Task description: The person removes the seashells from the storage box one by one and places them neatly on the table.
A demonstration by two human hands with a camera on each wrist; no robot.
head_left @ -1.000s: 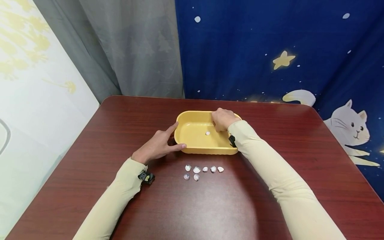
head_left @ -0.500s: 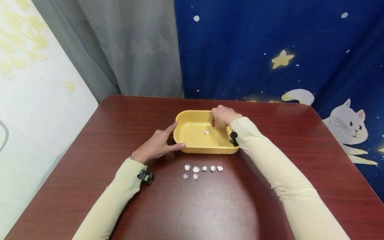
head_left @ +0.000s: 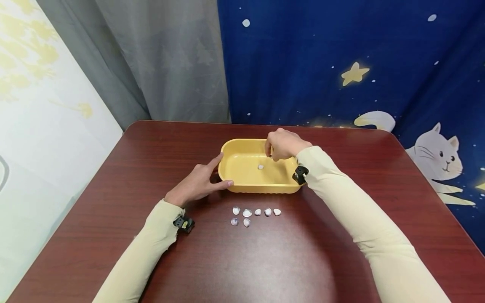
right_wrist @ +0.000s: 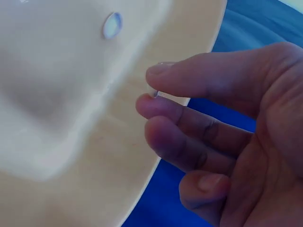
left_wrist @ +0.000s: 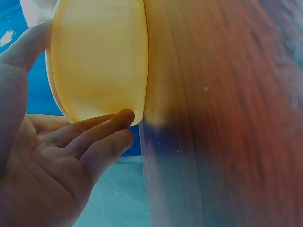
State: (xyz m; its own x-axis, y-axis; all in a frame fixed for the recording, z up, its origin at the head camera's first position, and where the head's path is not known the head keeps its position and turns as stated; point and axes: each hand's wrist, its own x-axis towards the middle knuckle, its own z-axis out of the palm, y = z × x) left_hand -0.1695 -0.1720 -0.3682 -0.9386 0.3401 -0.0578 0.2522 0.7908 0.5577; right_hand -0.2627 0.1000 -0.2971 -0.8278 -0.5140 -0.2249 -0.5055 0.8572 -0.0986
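A yellow plastic basin (head_left: 265,189) stands on the table. Spread around its left end, my left hand (head_left: 198,181) touches the outside with fairly straight fingers (left_wrist: 102,135). Over the right part of the basin, my right hand (head_left: 287,144) pinches a small pale seashell (right_wrist: 152,92) between thumb and forefinger. Most of that shell is hidden by the fingertips. One white shell (head_left: 260,167) lies on the basin's floor; in the right wrist view this shell (right_wrist: 112,25) has a bluish edge.
Several shells (head_left: 247,213) lie on the dark red table (head_left: 212,261) in front of the basin, in a longer row with two nearer ones below it. Grey and blue curtains (head_left: 295,63) hang behind the table's far edge.
My right hand has risen from the basin's floor and shifted slightly right; a shell now shows in its pinch. My left hand has stayed at the basin's end.
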